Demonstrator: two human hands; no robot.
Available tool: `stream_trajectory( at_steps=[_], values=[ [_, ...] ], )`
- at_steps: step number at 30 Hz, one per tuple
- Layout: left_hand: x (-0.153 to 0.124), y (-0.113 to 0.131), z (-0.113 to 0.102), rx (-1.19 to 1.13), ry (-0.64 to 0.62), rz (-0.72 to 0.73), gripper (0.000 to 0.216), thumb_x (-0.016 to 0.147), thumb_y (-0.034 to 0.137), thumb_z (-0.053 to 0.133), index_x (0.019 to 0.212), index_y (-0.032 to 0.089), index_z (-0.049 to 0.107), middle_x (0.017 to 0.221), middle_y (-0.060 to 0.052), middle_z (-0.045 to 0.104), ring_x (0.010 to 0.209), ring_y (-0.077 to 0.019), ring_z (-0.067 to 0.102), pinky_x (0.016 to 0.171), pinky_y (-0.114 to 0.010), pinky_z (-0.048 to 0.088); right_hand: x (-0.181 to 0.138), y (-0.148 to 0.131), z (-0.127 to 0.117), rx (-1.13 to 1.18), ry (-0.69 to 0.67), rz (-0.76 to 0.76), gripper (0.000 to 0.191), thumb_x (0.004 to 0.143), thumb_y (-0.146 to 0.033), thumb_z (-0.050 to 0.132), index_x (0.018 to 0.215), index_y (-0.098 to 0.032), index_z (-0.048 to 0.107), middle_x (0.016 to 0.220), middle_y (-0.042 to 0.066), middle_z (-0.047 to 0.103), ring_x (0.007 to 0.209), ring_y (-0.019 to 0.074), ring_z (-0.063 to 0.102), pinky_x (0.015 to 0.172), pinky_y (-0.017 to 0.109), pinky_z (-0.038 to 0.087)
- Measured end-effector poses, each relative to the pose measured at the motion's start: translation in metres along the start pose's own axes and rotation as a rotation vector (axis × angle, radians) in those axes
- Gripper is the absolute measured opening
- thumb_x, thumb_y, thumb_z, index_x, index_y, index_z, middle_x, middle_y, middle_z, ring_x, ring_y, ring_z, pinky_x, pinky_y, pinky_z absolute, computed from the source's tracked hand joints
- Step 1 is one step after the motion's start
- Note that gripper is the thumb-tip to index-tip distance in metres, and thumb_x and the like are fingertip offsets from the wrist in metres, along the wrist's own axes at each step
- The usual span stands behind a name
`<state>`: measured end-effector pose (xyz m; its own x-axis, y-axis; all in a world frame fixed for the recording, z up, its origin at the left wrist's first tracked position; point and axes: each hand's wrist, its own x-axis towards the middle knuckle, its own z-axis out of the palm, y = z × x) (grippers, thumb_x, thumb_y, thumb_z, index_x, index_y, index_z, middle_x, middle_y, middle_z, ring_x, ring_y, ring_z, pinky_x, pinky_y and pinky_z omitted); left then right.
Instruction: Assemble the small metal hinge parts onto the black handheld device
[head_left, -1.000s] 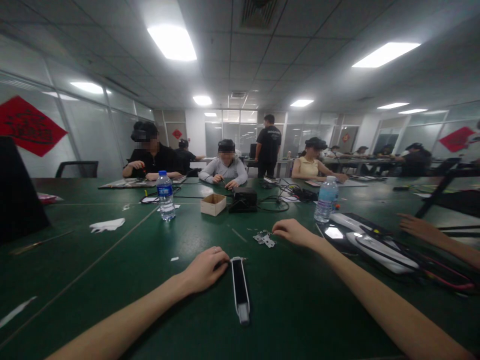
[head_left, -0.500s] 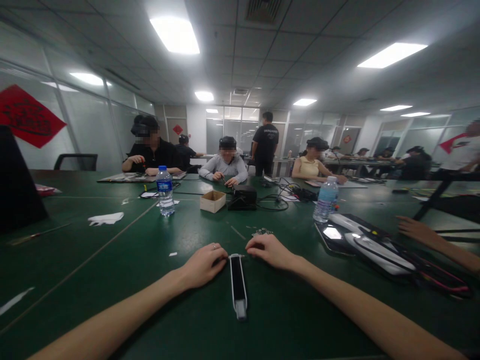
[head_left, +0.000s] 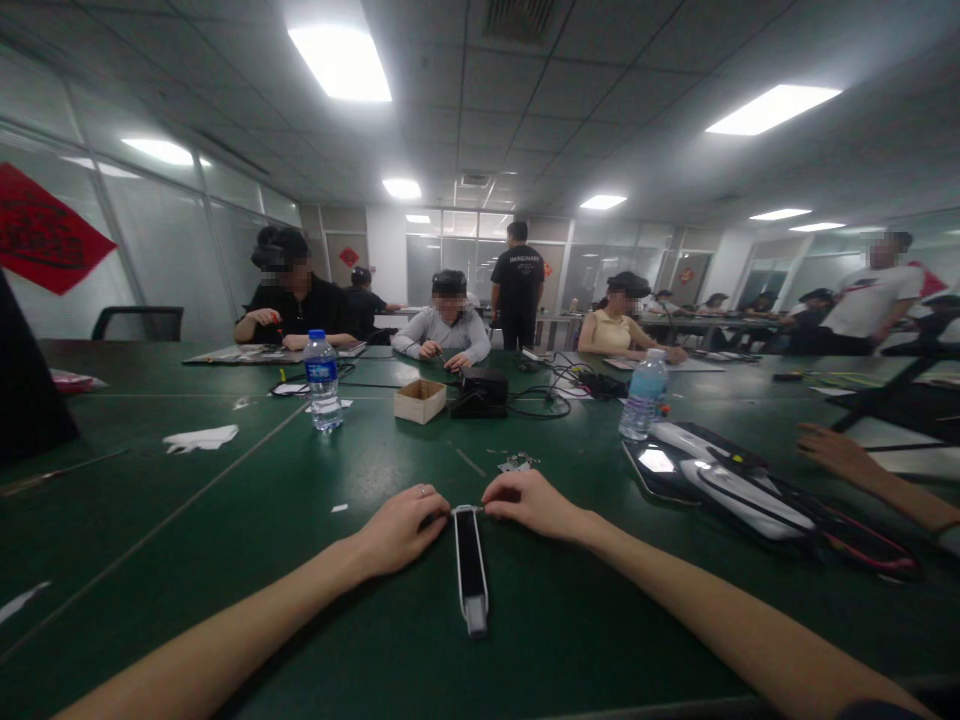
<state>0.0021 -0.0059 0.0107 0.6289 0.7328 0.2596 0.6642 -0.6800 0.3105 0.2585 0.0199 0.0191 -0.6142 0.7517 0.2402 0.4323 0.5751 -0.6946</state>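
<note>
Metal-looking ring (head_left: 422,490) on left hand (head_left: 405,527), centre of frame; fingers curled, tips at top left of white-rimmed black device (head_left: 471,560), cannot tell if pinching. Right hand (head_left: 536,503): thumb and index drawn together at device's top right; what they pinch, cannot tell. Device lies between the hands, lower centre, on green table (head_left: 337,650). Small metal pieces (head_left: 517,463) just beyond right hand. Farther up, centre: open box (head_left: 420,403) beside black object (head_left: 480,393). Blue-capped bottle (head_left: 324,390) left of centre, second bottle (head_left: 643,400) right. Co-worker's hand (head_left: 831,452), right edge.
</note>
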Motion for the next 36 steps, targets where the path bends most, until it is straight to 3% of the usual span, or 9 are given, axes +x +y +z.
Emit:
stream_trajectory(
  at_steps=[14, 23, 31, 36],
  values=[
    [0.0001, -0.0023, 0.0012, -0.012, -0.003, 0.001, 0.018, 0.094, 0.021, 0.048, 0.101, 0.018, 0.064, 0.098, -0.006, 0.062, 0.087, -0.0193, 0.058, 0.077, -0.029, 0.047, -0.0023, -0.0018, -0.0014, -0.027, -0.027, -0.020, 0.017, 0.079, -0.022, 0.070, 0.095, -0.015, 0.071, 0.087, 0.003, 0.069, 0.077, 0.0147, 0.063, 0.071, 0.025, 0.052],
    [0.0007, -0.0014, 0.0002, -0.015, -0.013, 0.000, 0.018, 0.095, 0.022, 0.047, 0.101, 0.019, 0.064, 0.098, -0.006, 0.062, 0.088, -0.0197, 0.059, 0.077, -0.029, 0.048, -0.0015, -0.0015, -0.0030, -0.045, -0.027, -0.031, 0.018, 0.082, -0.027, 0.070, 0.096, -0.016, 0.072, 0.090, 0.003, 0.071, 0.079, 0.0152, 0.065, 0.073, 0.025, 0.052],
    [0.0008, -0.0027, 0.0007, -0.012, -0.005, 0.009, 0.019, 0.095, 0.024, 0.047, 0.102, 0.019, 0.064, 0.099, -0.006, 0.063, 0.089, -0.0201, 0.059, 0.078, -0.030, 0.048, -0.0014, -0.0027, -0.0019, -0.152, -0.005, -0.138, 0.016, 0.086, -0.025, 0.068, 0.098, -0.017, 0.074, 0.093, 0.004, 0.073, 0.085, 0.0163, 0.066, 0.079, 0.026, 0.050],
    [0.0011, -0.0011, -0.0005, -0.013, -0.020, -0.005, 0.019, 0.095, 0.022, 0.047, 0.102, 0.019, 0.064, 0.099, -0.007, 0.062, 0.090, -0.0204, 0.059, 0.079, -0.030, 0.048, -0.0024, -0.0055, 0.0032, -0.115, 0.025, -0.097, 0.017, 0.085, -0.026, 0.069, 0.098, -0.017, 0.072, 0.092, 0.004, 0.072, 0.081, 0.0159, 0.066, 0.074, 0.025, 0.052]
  ],
)
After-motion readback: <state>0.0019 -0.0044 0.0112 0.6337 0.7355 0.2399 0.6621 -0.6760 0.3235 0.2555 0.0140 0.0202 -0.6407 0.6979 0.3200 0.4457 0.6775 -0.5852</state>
